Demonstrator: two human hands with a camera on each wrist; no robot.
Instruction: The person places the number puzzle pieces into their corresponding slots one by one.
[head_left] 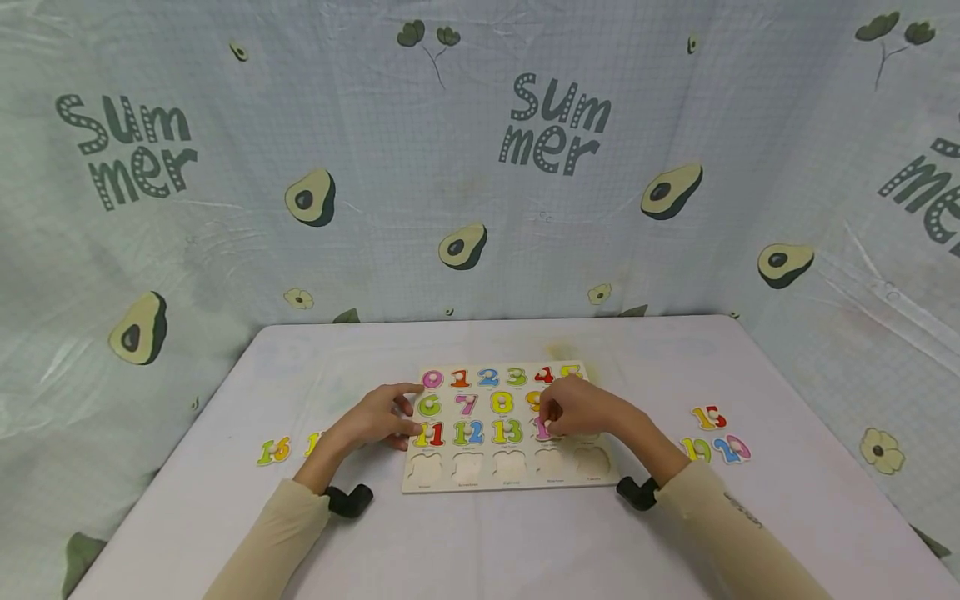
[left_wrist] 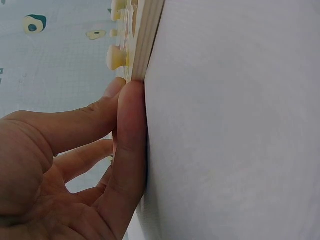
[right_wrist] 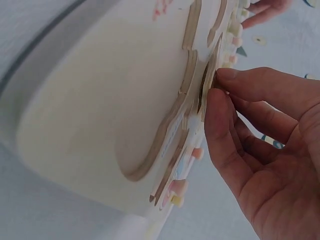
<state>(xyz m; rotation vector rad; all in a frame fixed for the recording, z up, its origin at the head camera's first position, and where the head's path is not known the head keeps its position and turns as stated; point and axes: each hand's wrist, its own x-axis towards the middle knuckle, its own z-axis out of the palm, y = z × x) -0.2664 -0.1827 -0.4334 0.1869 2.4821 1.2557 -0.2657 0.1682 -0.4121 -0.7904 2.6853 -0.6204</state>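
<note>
Wooden board (head_left: 488,477), shallowly recessed, bears knobbed numerals (head_left: 502,402).

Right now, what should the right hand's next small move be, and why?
Probably have the right hand press the pink number piece down flat: the right wrist view shows it pinched, apparently tilted, with a dark gap beneath. The left hand holds the board's left edge.

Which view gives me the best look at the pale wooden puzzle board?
The head view: the pale wooden puzzle board shows nearly whole, partly covered by the right hand. The left wrist view shows mainly its edge; the right wrist view, part of its recessed face close up.
</note>
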